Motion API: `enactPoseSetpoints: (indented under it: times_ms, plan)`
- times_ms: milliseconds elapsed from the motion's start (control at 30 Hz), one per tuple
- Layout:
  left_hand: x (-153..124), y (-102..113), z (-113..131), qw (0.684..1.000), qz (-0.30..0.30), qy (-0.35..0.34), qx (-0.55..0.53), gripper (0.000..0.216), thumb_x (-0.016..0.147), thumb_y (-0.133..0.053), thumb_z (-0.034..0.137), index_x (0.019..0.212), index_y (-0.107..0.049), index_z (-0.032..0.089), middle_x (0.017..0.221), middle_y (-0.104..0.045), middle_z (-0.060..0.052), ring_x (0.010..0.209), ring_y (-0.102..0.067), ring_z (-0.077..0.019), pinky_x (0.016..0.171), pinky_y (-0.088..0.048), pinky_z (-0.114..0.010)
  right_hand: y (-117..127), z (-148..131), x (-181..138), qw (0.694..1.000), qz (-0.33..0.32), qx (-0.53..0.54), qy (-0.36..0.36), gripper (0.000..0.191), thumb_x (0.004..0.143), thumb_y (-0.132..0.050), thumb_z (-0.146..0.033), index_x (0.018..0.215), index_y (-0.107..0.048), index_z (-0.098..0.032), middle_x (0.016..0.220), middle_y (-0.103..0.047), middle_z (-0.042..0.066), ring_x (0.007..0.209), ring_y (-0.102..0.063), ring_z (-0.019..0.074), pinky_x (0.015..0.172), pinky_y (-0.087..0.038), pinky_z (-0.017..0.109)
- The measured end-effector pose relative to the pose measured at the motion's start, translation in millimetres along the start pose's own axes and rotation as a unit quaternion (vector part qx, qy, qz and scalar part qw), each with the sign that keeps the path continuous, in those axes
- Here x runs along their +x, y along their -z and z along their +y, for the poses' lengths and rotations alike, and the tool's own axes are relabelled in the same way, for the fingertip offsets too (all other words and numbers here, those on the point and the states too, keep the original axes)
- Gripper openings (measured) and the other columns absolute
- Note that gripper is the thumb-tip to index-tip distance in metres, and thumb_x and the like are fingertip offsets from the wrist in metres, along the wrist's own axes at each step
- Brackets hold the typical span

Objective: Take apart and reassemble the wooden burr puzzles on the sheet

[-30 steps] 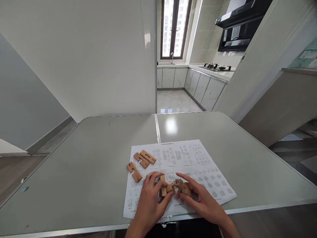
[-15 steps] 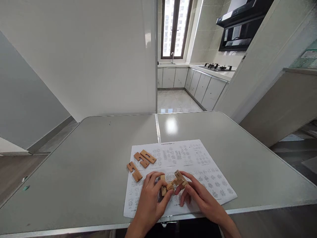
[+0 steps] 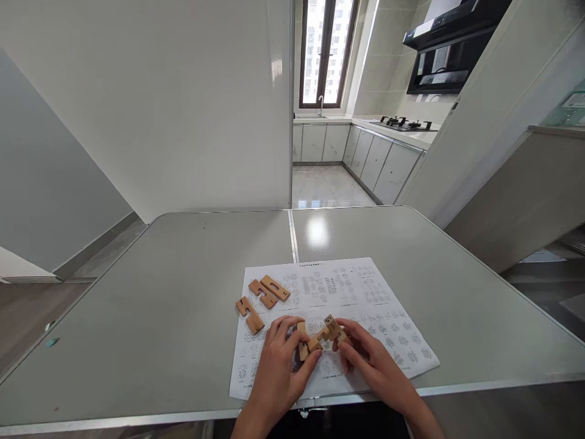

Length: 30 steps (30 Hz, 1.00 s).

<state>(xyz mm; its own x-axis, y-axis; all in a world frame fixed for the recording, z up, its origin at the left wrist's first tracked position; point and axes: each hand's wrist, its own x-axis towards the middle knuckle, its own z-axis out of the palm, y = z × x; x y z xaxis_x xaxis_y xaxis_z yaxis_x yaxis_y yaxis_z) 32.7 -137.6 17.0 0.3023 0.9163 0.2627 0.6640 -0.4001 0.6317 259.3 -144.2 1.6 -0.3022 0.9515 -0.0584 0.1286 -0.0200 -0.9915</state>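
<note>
My left hand is closed around light wooden puzzle pieces, its thumb and fingers pressing them from both sides. In my right hand is a notched wooden puzzle piece with a dark mark on its end, pinched between thumb and fingers and tilted up. A narrow wooden part bridges the two hands; whether the pieces interlock I cannot tell. Beneath both hands lies a printed instruction sheet covered with small diagrams. My fingers hide part of the held wood.
Left of my hands lie a slotted wooden piece, a notched piece and another notched piece, all flat. The grey table has a metal seam. A small green object is near its left edge.
My right hand has turned its puzzle piece slightly, so the marked end faces me more. The fingers under it have shifted. My left hand holds nearly still; the whole view has moved a little.
</note>
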Motion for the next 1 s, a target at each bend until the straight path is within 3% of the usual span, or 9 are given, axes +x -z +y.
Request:
enactPoseSetpoints:
  times_ms: [100, 233, 567, 800, 1000]
  plan:
    - [0.4, 0.9, 0.9, 1.0, 0.005, -0.006, -0.001, 0.007, 0.093, -0.07, 0.029, 0.097, -0.066, 0.025, 0.129, -0.064, -0.008, 0.126, -0.057, -0.0303, 0.103, -0.055, -0.052, -0.9, 0.9, -0.2, 1.0, 0.016, -0.024, -0.009, 0.051, 0.1, -0.059, -0.053, 0.141, -0.052, -0.024, 0.093, -0.066, 0.003, 0.074, -0.061, 0.0186, 0.077, -0.053, 0.034]
    - [0.6, 0.9, 1.2, 1.0, 0.003, -0.007, 0.0, 0.006, 0.093, -0.07, 0.029, 0.096, -0.066, 0.025, 0.129, -0.064, -0.008, 0.125, -0.058, -0.0304, 0.102, -0.055, -0.052, -1.5, -1.0, 0.5, 1.0, 0.004, -0.019, -0.003, 0.048, 0.103, -0.052, -0.054, 0.139, -0.052, -0.022, 0.087, -0.066, 0.002, 0.073, -0.063, 0.0193, 0.076, -0.053, 0.035]
    - [0.6, -0.9, -0.1, 1.0, 0.015, -0.007, 0.001, 0.006, 0.095, -0.068, 0.031, 0.097, -0.067, 0.025, 0.127, -0.065, -0.008, 0.124, -0.059, -0.0299, 0.1, -0.057, -0.049, -3.2, 1.0, 0.9, 0.999, 0.001, 0.04, 0.014, 0.053, 0.108, -0.037, -0.056, 0.148, -0.045, -0.022, 0.109, -0.07, 0.011, 0.074, -0.068, 0.019, 0.068, -0.056, 0.036]
    - [0.2, -2.7, -3.4, 1.0, 0.026, 0.0, 0.004, 0.008, 0.095, -0.068, 0.031, 0.094, -0.065, 0.025, 0.127, -0.065, -0.007, 0.122, -0.059, -0.0296, 0.1, -0.056, -0.049, -2.4, 1.8, 1.6, 0.997, 0.025, 0.077, 0.0, 0.055, 0.107, -0.038, -0.059, 0.146, -0.046, -0.021, 0.104, -0.07, 0.01, 0.072, -0.066, 0.0193, 0.069, -0.056, 0.037]
    - [-0.2, -5.1, -9.3, 0.997, 0.066, 0.032, 0.025, 0.008, 0.096, -0.066, 0.031, 0.094, -0.063, 0.024, 0.125, -0.064, -0.008, 0.12, -0.059, -0.0301, 0.101, -0.055, -0.051, -2.2, 7.3, 3.5, 0.998, 0.048, 0.04, -0.004, 0.059, 0.105, -0.044, -0.059, 0.147, -0.048, -0.018, 0.094, -0.07, 0.007, 0.068, -0.062, 0.0175, 0.069, -0.055, 0.033]
